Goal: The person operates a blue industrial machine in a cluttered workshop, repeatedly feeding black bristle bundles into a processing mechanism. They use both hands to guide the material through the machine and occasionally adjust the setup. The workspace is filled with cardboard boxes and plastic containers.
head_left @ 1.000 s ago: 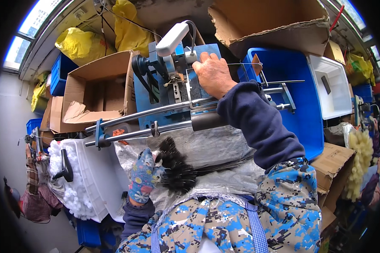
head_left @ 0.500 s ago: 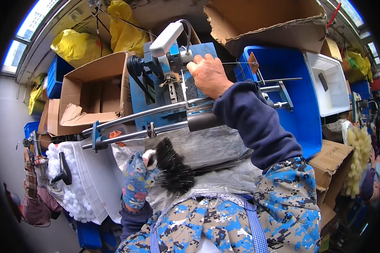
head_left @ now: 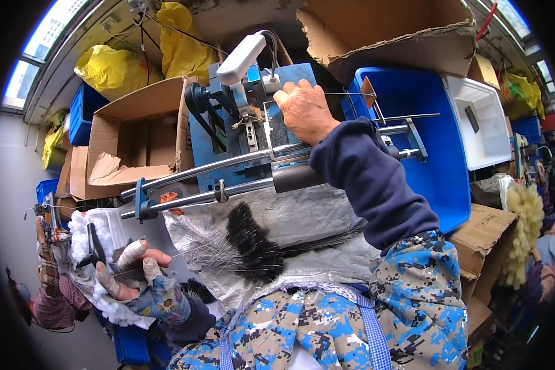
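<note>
My right hand (head_left: 307, 112) rests on the blue bench machine (head_left: 225, 161), its fingers curled beside a grey cylinder (head_left: 271, 84). What they grip is hidden beneath them. My left hand (head_left: 139, 270), with taped fingertips and a floral sleeve cover, is raised at the left with thumb and fingers apart. A faint thin line, perhaps a wire, crosses its fingers. Between the hands, a bundle of black-bristled brushes (head_left: 253, 243) lies on a pale plastic sheet (head_left: 308, 213), thin wire stems (head_left: 200, 248) fanning out leftward. More black bristles (head_left: 197, 290) show beside my left wrist.
Two steel rods (head_left: 240, 187) cross the machine's front. A cardboard box (head_left: 135, 139) stands left, a blue bin (head_left: 435, 154) and white tray (head_left: 481, 126) right. White fluffy pieces (head_left: 114, 311) fill a tub beyond my left hand. Other people work at both far sides.
My left hand has left the black bristles, moved left over the white tub's edge, and its fingers have spread. My right hand stays on the machine.
</note>
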{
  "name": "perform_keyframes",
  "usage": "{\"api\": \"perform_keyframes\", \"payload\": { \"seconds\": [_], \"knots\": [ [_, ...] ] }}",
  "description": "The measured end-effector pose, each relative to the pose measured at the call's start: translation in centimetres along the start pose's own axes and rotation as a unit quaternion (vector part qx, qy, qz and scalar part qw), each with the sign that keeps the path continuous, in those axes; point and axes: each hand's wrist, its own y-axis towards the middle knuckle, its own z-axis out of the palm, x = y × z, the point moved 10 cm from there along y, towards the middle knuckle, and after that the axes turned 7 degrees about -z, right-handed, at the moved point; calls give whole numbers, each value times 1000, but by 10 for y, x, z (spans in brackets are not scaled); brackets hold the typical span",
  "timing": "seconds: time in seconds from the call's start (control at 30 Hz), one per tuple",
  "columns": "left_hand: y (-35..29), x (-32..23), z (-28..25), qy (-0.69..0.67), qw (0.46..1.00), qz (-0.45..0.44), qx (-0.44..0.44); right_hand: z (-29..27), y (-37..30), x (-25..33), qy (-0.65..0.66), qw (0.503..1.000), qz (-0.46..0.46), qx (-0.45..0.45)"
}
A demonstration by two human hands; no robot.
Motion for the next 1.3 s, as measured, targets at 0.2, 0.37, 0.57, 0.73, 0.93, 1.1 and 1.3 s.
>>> {"api": "perform_keyframes", "payload": {
  "seconds": [0.2,0.37,0.57,0.73,0.93,1.1,1.3],
  "knots": [
    [-3,36,7,-170,975,-136,42,-4,1,1,16,999,-12,-35],
    [-19,37,39,-188,969,-133,86,0,2,-1,34,999,-19,-34],
    [-23,38,57,-201,961,-160,99,8,5,-11,52,998,30,1],
    [-25,34,56,-174,969,-126,125,-8,-13,-17,-19,998,58,4],
    [-32,56,55,-197,951,-220,93,-17,-45,-9,21,997,59,53],
    [-37,29,81,-127,963,-164,173,-15,-46,-14,77,991,86,63],
    [-37,49,59,-120,967,-196,112,-7,-40,0,78,992,80,52]
  ]
}}
